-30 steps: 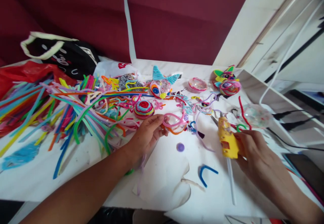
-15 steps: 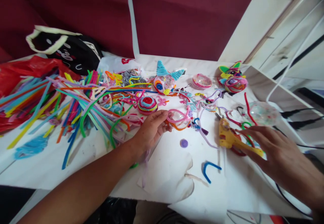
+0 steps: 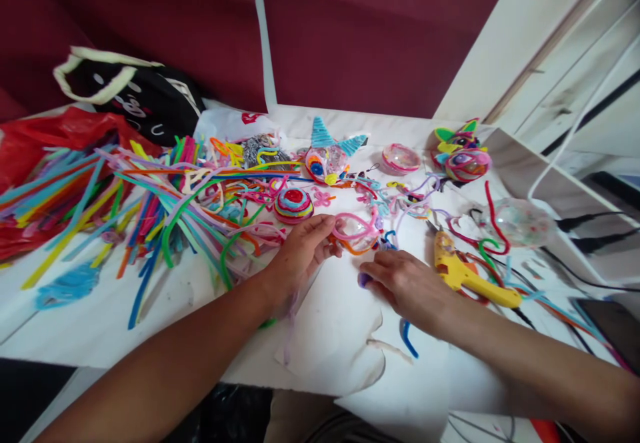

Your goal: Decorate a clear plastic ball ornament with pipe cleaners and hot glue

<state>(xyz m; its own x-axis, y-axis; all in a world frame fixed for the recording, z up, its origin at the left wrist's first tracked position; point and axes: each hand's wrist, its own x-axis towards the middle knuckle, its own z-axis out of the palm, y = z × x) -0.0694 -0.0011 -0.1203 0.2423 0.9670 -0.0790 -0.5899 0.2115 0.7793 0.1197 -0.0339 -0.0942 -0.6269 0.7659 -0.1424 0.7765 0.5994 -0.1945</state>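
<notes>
My left hand (image 3: pixel 300 256) rests on the white table (image 3: pixel 325 336), its fingertips pinching the edge of a clear plastic half-shell wrapped in pink and orange pipe cleaner (image 3: pixel 356 231). My right hand (image 3: pixel 407 286) lies palm down just right of it, fingers curled over a small purple disc (image 3: pixel 363 279) that peeks out at the fingertips. A yellow glue gun (image 3: pixel 465 271) lies on its side to the right of that hand, untouched. A bent blue pipe cleaner (image 3: pixel 407 339) shows from under my right wrist.
A big pile of coloured pipe cleaners (image 3: pixel 125 209) fills the left half. Finished ornaments stand behind: a striped dome (image 3: pixel 293 205), a blue-eared ball (image 3: pixel 327 156), a pink shell (image 3: pixel 400 158), a colourful ball (image 3: pixel 465 156), a clear ball (image 3: pixel 520 223). A black bag (image 3: pixel 130 99) and red bag (image 3: pixel 45 139) lie far left.
My right hand laid the glue gun on the table at the right, let go of it and moved left onto the purple disc. The left hand stayed on the half-shell.
</notes>
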